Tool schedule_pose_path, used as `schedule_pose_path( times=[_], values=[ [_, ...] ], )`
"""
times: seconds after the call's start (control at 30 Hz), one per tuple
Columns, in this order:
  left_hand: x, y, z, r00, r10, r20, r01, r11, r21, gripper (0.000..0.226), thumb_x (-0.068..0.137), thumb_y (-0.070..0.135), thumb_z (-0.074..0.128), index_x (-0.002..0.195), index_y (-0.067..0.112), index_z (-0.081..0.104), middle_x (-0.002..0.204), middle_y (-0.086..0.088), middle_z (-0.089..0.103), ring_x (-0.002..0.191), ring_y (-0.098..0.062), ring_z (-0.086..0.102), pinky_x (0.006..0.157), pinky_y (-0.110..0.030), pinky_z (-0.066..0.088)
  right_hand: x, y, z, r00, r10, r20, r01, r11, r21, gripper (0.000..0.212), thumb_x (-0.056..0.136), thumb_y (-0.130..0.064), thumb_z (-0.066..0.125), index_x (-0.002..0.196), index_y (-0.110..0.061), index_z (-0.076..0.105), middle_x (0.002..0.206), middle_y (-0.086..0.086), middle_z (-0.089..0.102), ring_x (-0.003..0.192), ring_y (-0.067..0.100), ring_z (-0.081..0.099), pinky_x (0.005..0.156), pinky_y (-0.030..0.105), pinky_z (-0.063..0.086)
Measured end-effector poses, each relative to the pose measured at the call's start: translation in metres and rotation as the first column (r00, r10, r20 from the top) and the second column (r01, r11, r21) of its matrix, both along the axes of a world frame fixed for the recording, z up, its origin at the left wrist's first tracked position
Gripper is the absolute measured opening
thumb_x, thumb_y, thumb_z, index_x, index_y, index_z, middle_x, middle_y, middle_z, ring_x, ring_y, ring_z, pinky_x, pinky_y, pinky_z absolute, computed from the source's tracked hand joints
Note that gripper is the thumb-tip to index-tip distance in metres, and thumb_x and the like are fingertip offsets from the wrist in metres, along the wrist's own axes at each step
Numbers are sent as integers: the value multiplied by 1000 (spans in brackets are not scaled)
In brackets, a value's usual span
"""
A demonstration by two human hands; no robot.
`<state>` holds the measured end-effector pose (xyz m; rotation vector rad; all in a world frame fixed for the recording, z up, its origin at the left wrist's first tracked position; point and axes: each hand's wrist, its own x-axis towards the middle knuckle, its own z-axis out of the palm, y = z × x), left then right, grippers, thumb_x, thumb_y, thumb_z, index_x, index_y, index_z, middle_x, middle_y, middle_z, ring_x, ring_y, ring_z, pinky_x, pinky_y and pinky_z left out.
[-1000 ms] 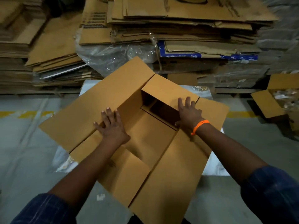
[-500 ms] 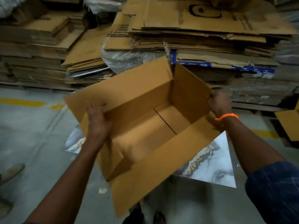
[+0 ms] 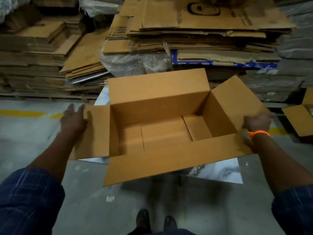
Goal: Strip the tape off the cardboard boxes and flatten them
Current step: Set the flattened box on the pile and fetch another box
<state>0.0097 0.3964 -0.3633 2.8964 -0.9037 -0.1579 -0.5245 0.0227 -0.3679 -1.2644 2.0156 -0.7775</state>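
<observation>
I'm keeping the box (image 3: pixel 166 131) upright between both hands over the worktop (image 3: pixel 220 172), flaps splayed, probably to check the seams before collapsing it. Left hand (image 3: pixel 72 119) is pressing straight fingers against the left flap's edge and gripping nothing. Right hand (image 3: pixel 257 122) is blurring at the right flap with its fingers behind cardboard, so I can't tell its grip. Tape isn't showing, and the underside is hidden.
</observation>
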Motion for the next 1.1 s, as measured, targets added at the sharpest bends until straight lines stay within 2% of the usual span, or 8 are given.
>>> schedule_pose_path(
  times=[0.1,0.2,0.3,0.4,0.53,0.7,0.93,1.1],
  values=[
    [-51,-40,-38,956,-280,-89,288,953,92,56,98,43,49,148,17,46,160,-24,21,141,-47,30,113,-58,34,10,9,-25,910,165,-380,-145,986,79,96,78,-18,68,148,19,14,151,43,24,134,60,34,109,57,39],
    [-97,-61,-62,967,-87,-238,120,984,129,101,84,72,62,160,23,17,166,-17,-12,150,-48,3,115,-65,19,18,29,-30,780,165,-604,-190,981,22,87,84,-9,50,154,7,1,161,34,5,146,55,16,104,69,38],
    [-100,-54,-68,977,-77,-197,95,992,85,106,89,35,72,161,17,-3,164,-24,-11,146,-57,10,114,-66,24,24,55,-26,480,349,-805,-417,898,140,71,100,-23,42,157,2,7,165,25,-2,153,43,2,114,69,18],
    [-104,-42,-70,986,-160,-52,167,968,189,89,93,16,62,161,13,5,164,-27,-12,146,-60,9,113,-69,24,15,58,-27,551,564,-615,-410,825,389,92,97,-62,44,160,-8,4,167,21,6,152,40,13,120,58,20],
    [-151,-61,-68,936,-335,-107,345,822,453,67,93,47,60,150,20,37,165,-24,-18,152,-46,-15,113,-75,2,21,66,-27,612,593,-523,-435,805,404,101,92,-69,49,161,-13,1,165,24,8,143,47,32,113,54,37],
    [-256,-106,-24,567,-443,-695,583,812,-41,67,100,65,41,150,21,47,157,-6,44,141,-28,42,111,-40,35,24,75,-29,638,501,-584,-354,865,355,91,91,-50,62,157,-8,16,152,23,37,133,43,46,102,50,44],
    [-368,-109,-13,499,-672,-548,841,527,120,145,60,94,61,161,21,-13,170,-9,0,155,-32,7,123,-58,8,2,80,-36,670,477,-570,-376,879,293,29,90,-12,57,114,0,68,115,22,69,107,40,66,84,41,54],
    [-384,-86,-31,475,-766,-433,877,371,305,155,64,67,84,154,15,-32,167,-14,-20,155,-33,-12,118,-68,-9,3,72,-41,434,522,-734,-206,851,484,43,95,-17,52,137,-8,55,149,25,44,135,47,42,105,64,39]
  ],
)
